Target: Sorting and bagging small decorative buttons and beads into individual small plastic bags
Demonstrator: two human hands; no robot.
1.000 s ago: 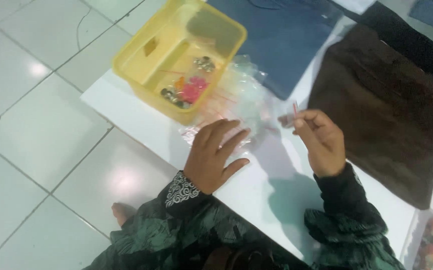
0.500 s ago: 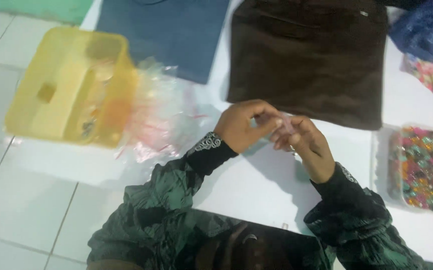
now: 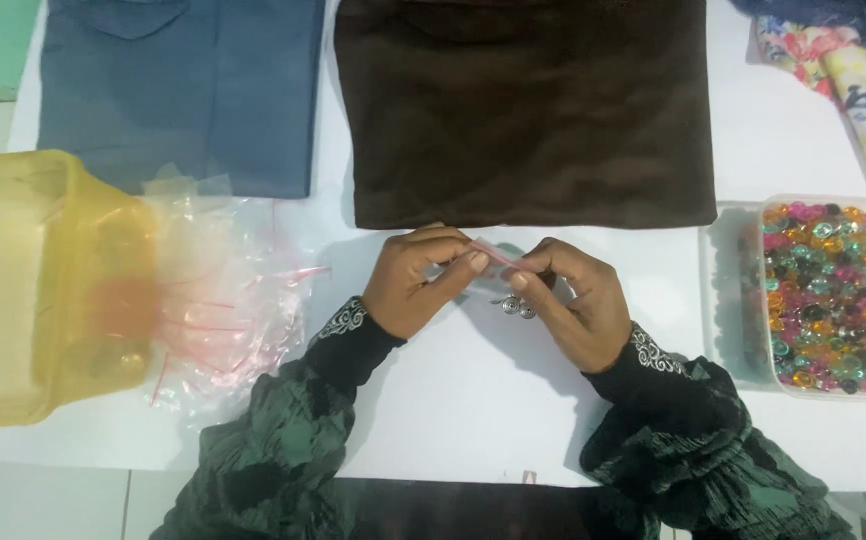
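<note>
Pinching small clear bag (image 3: 494, 255) between both hands (image 3: 498, 285) | brown cloth (image 3: 523, 110) edge just beyond | white table (image 3: 453, 400) bare nearside

The person is wearing a long-sleeved garment in dark green and black, the fabric showing a mottled, marbled pattern with a slight sheen. Both sleeves are reaching down to the wrists and are creasing heavily along the forearms. Each cuff is carrying a band of pale, silver-white embroidery in a scrolling, lace-like motif, seen at the left sleeve cuff (image 3: 343, 320) and the right sleeve cuff (image 3: 648, 350). The left hand (image 3: 415, 280) and right hand (image 3: 573, 300) are showing bare, with no gloves. No rings or watch are showing.
</note>
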